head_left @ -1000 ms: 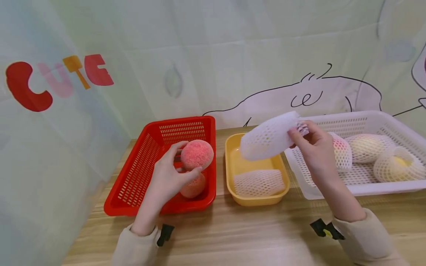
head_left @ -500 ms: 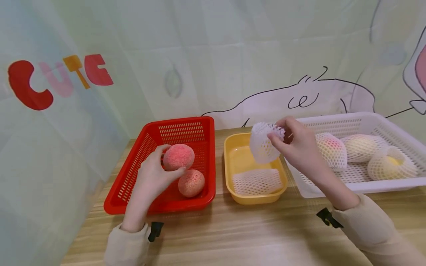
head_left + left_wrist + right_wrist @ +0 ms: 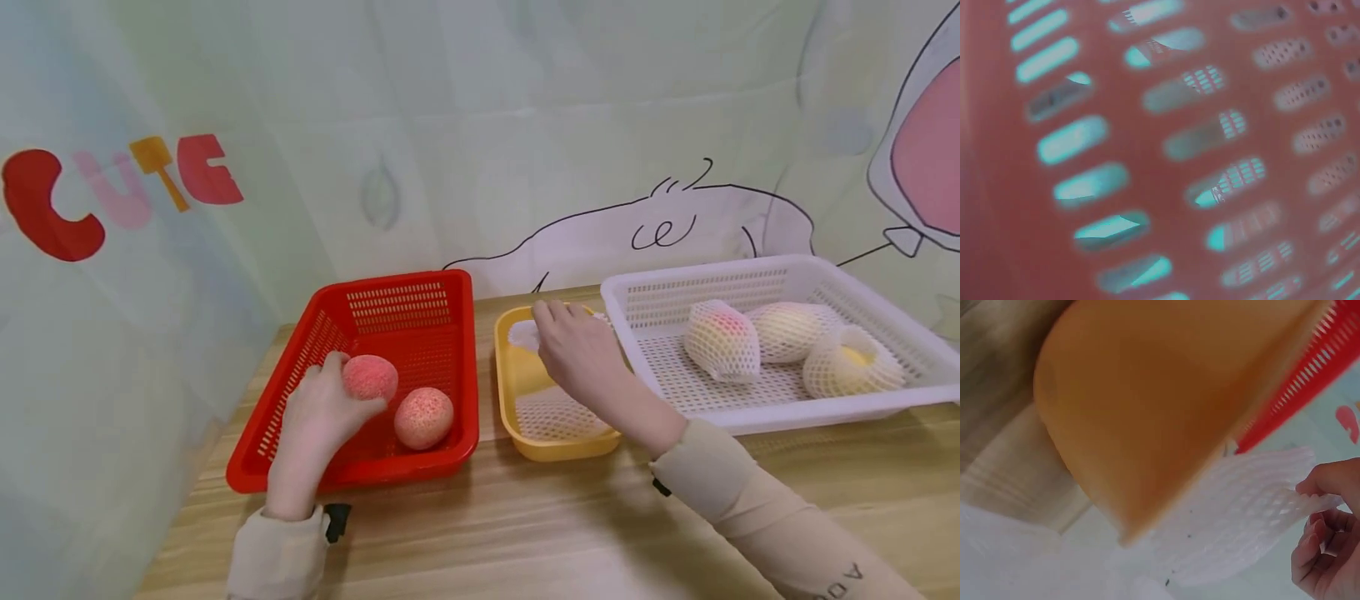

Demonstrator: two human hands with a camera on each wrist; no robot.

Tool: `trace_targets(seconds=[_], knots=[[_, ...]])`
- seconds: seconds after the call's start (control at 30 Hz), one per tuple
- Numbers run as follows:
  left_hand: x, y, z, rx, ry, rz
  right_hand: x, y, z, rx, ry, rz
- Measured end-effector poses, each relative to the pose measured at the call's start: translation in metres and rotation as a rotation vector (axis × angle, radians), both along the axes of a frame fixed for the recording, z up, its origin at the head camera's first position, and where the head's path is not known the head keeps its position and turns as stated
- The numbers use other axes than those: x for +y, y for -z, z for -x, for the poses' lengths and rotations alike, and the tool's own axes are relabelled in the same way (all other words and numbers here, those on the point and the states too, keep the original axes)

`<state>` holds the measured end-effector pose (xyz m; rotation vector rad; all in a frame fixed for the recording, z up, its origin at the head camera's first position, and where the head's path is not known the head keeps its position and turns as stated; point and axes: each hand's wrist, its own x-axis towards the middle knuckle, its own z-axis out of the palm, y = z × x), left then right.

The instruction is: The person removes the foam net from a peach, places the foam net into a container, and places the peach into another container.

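My left hand grips a pinkish-red peach low inside the red basket. Beside it in the basket lies a second, speckled peach. Over the back of the yellow tray, my right hand pinches a white foam fruit net that it partly hides. The right wrist view shows thumb and fingers on the gathered end of this foam net. Another foam net lies in the tray's front half. Only the slotted basket wall fills the left wrist view.
To the right stands a white basket with three netted fruits: one pink-tipped, one behind, one with its net gaping. A printed curtain hangs behind the wooden table.
My left hand has lowered the peach leftward into the red basket. My right hand has carried the foam net left and down over the yellow tray, turning palm down.
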<state>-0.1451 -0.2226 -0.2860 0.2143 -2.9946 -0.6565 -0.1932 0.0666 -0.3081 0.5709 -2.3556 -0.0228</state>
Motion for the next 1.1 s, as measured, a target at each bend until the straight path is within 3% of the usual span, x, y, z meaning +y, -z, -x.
trace_targets(seconds=[0.17,0.3,0.67,0.77,0.97,1.1], knots=[[-0.006,0.005,0.001,-0.026,-0.024,0.031,-0.018,0.022,0.014,-0.013,0.013,-0.141],[-0.009,0.010,0.003,-0.044,-0.021,0.057,-0.022,0.034,0.023,-0.074,0.000,-0.177],[-0.007,0.016,0.006,-0.074,0.008,0.065,-0.023,0.051,0.031,-0.451,-0.046,-0.057],[-0.007,0.016,0.007,-0.083,0.008,0.067,-0.021,0.052,0.032,-0.535,-0.015,-0.024],[-0.009,0.018,0.008,-0.112,0.010,0.077,-0.016,0.052,0.028,-0.607,0.074,-0.024],[-0.011,0.022,0.008,-0.138,0.008,0.076,-0.014,0.051,0.025,-0.723,0.084,-0.003]])
